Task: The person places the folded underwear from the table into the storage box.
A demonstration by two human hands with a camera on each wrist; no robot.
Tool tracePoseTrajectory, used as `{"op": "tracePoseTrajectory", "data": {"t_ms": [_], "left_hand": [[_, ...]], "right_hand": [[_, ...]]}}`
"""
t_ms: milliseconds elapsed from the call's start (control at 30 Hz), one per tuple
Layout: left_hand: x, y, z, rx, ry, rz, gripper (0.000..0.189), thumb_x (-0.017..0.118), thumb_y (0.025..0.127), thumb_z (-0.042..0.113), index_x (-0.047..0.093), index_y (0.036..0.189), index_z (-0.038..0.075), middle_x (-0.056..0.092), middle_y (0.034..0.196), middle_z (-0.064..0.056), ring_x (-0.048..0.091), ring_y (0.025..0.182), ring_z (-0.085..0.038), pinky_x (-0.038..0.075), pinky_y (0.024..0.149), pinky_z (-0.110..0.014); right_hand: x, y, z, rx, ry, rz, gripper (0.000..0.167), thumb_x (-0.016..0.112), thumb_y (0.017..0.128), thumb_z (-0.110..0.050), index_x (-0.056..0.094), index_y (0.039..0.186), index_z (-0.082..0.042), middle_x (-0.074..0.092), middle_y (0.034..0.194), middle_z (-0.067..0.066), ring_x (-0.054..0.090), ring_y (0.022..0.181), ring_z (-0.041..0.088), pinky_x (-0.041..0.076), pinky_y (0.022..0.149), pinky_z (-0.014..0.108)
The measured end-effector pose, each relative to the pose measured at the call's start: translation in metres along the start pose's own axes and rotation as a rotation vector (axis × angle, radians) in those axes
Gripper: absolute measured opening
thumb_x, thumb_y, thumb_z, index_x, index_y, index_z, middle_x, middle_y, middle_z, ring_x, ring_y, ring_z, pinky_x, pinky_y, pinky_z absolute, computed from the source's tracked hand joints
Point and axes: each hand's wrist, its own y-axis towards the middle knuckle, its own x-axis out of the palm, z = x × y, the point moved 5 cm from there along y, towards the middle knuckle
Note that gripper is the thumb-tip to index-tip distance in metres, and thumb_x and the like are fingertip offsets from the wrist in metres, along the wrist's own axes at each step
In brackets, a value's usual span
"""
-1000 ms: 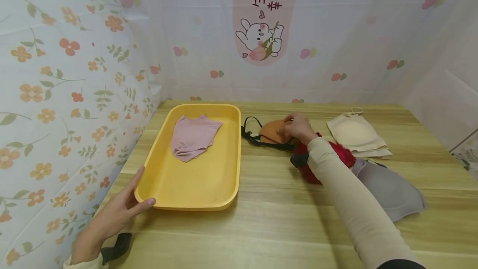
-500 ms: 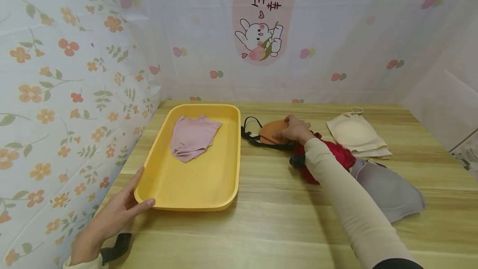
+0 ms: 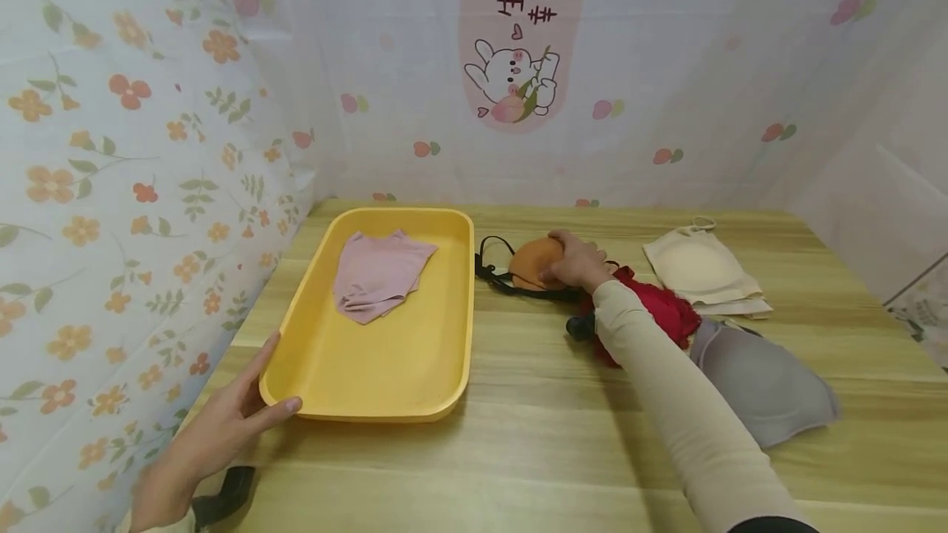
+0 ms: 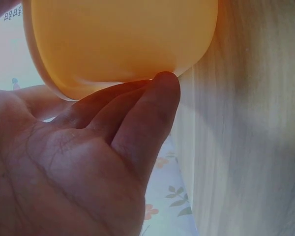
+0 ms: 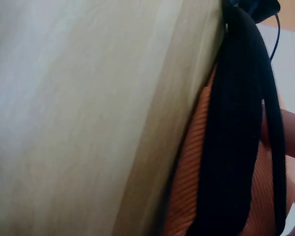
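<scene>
In the head view, my right hand (image 3: 580, 261) grips the right part of an orange bra (image 3: 535, 260), its thumb on the cup. Black straps (image 3: 494, 271) trail from the bra toward the tray. Close up in the right wrist view, a wide black band (image 5: 231, 132) runs along the ribbed orange fabric (image 5: 187, 172). My left hand (image 3: 233, 410) rests around the near left corner of a yellow plastic tray (image 3: 370, 377), thumb along the front rim and fingers extended against the outer wall (image 4: 128, 44). A folded pink garment (image 3: 379, 274) lies inside the tray.
A red lace bra (image 3: 659, 307) lies partly under my right forearm. To its right is a grey bra (image 3: 766, 381), and a folded cream bra (image 3: 704, 266) sits farther back. Flowered cloth (image 3: 133, 229) hangs along the left side and back of the wooden table (image 3: 518, 451).
My right hand has moved slightly left and settled lower on the orange bra, its thumb now against the cup. My left hand stays at the tray's corner.
</scene>
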Motion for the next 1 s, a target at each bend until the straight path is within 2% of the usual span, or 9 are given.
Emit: {"op": "tracePoseTrajectory", "data": {"t_ms": [200, 300, 400, 467, 533, 633, 733, 800, 1000], "left_hand": [[-0.001, -0.001, 0.003, 0.018, -0.065, -0.002, 0.093, 0.063, 0.1, 0.016, -0.005, 0.163, 0.017, -0.002, 0.166, -0.031, 0.028, 0.14, -0.059, 0.036, 0.09, -0.001], [-0.001, -0.002, 0.003, 0.015, -0.08, 0.003, 0.093, 0.063, 0.099, 0.016, -0.005, 0.163, 0.018, -0.002, 0.166, -0.031, 0.019, 0.141, -0.064, 0.034, 0.09, 0.0], [0.0, -0.002, 0.004, 0.021, -0.091, 0.0, 0.093, 0.063, 0.099, 0.016, -0.005, 0.163, 0.018, -0.003, 0.166, -0.03, 0.017, 0.141, -0.065, 0.033, 0.091, 0.0], [0.0, -0.001, 0.004, 0.023, -0.102, -0.002, 0.093, 0.063, 0.099, 0.015, -0.005, 0.163, 0.017, -0.004, 0.166, -0.03, 0.017, 0.141, -0.064, 0.034, 0.091, 0.0], [0.0, -0.001, 0.003, 0.021, -0.103, -0.002, 0.093, 0.063, 0.099, 0.015, -0.006, 0.163, 0.017, -0.004, 0.166, -0.029, 0.017, 0.142, -0.063, 0.035, 0.091, -0.001], [0.0, -0.002, 0.003, 0.016, -0.089, 0.005, 0.093, 0.063, 0.099, 0.016, -0.005, 0.163, 0.018, -0.003, 0.167, -0.029, 0.021, 0.142, -0.061, 0.037, 0.09, -0.002], [-0.001, -0.002, 0.003, 0.016, -0.069, 0.012, 0.093, 0.063, 0.099, 0.017, -0.005, 0.163, 0.019, -0.002, 0.167, -0.028, 0.023, 0.141, -0.062, 0.038, 0.089, -0.003], [-0.001, -0.002, 0.003, 0.017, -0.057, 0.015, 0.093, 0.063, 0.099, 0.017, -0.004, 0.163, 0.02, -0.001, 0.167, -0.028, 0.022, 0.141, -0.064, 0.037, 0.09, -0.003], [-0.001, -0.002, 0.003, 0.01, -0.03, 0.021, 0.093, 0.064, 0.099, 0.018, -0.004, 0.163, 0.02, 0.002, 0.166, -0.03, 0.027, 0.139, -0.064, 0.041, 0.09, -0.007]], "right_hand": [[-0.003, 0.0, 0.0, -0.024, 0.071, 0.062, 0.084, 0.084, 0.08, -0.021, 0.042, 0.153, -0.016, 0.006, 0.156, 0.042, 0.028, 0.136, 0.057, 0.039, 0.107, 0.064], [-0.005, 0.0, 0.001, -0.039, 0.081, 0.097, 0.083, 0.084, 0.079, -0.02, 0.044, 0.151, -0.013, 0.013, 0.157, 0.041, 0.02, 0.141, 0.057, 0.036, 0.111, 0.064], [-0.008, 0.0, 0.003, -0.043, 0.134, 0.112, 0.083, 0.084, 0.079, -0.017, 0.046, 0.151, -0.01, 0.032, 0.156, 0.034, 0.038, 0.133, 0.052, 0.053, 0.095, 0.049], [-0.009, -0.001, 0.004, -0.04, 0.18, 0.112, 0.082, 0.084, 0.079, -0.016, 0.045, 0.152, -0.01, 0.04, 0.154, 0.028, 0.051, 0.124, 0.046, 0.058, 0.078, 0.037], [-0.01, -0.003, 0.005, -0.028, 0.251, 0.106, 0.081, 0.084, 0.08, -0.014, 0.046, 0.152, -0.013, 0.043, 0.154, 0.024, 0.061, 0.11, 0.039, 0.054, 0.06, 0.028], [-0.012, -0.003, 0.007, -0.023, 0.336, 0.121, 0.078, 0.084, 0.08, -0.012, 0.049, 0.15, -0.016, 0.046, 0.154, 0.019, 0.062, 0.103, 0.036, 0.054, 0.06, 0.028], [-0.014, -0.003, 0.007, -0.031, 0.426, 0.124, 0.076, 0.084, 0.08, -0.009, 0.052, 0.148, -0.017, 0.051, 0.148, 0.02, 0.063, 0.072, 0.025, 0.053, 0.056, 0.03], [-0.015, -0.003, 0.006, -0.034, 0.47, 0.122, 0.074, 0.083, 0.081, -0.007, 0.052, 0.148, -0.017, 0.051, 0.147, 0.022, 0.058, 0.06, 0.019, 0.052, 0.054, 0.03], [-0.016, -0.003, 0.005, -0.027, 0.581, 0.109, 0.072, 0.081, 0.083, -0.005, 0.052, 0.148, -0.019, 0.047, 0.15, 0.019, 0.057, 0.071, 0.018, 0.05, 0.055, 0.028]]}}
